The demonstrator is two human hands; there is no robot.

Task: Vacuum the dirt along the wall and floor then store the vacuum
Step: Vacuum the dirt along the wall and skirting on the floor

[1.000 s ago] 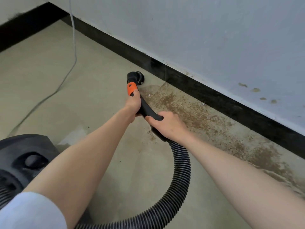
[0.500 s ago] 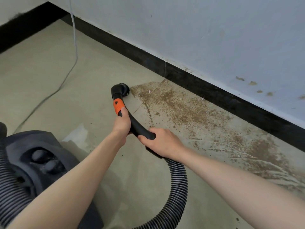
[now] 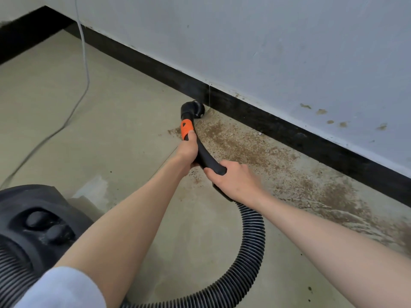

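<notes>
Both hands are gripping the black curved handle tube [image 3: 205, 155] of the vacuum. Left hand [image 3: 188, 150] is wrapping round it just below the orange collar [image 3: 186, 129], fingers curled shut on the tube. Right hand [image 3: 234, 181] is clamping the lower bend w/ thumb & fingers closed round it, at approx 5 o'clock from the left hand.

Round brush nozzle [image 3: 194, 110] is sitting at 12 o'clock from the left hand, on the floor [image 3: 55, 121], right up against the black baseboard [image 3: 289, 127]; can't tell if it's actually touching the board.

Brown dirt [image 3: 240, 147] is spreading from the nozzle toward 4 o'clock, along the foot of the baseboard, w/ a denser patch at far right. Brownish spots [image 3: 321, 111] are showing on the grey wall [image 3: 266, 41] at approx 2 o'clock from the right hand.

Ribbed black hose [image 3: 251, 252] is looping down from the right hand, curving toward 7 o'clock & running out the bottom edge. Vacuum body [image 3: 33, 221], dark w/ two knobs on top, is sitting at 8 o'clock, low left. Thin grey cord [image 3: 85, 70] is trailing from top left down across the floor toward 9 o'clock. A light sleeve [image 3: 64, 290] is showing on the left arm at the bottom edge.
</notes>
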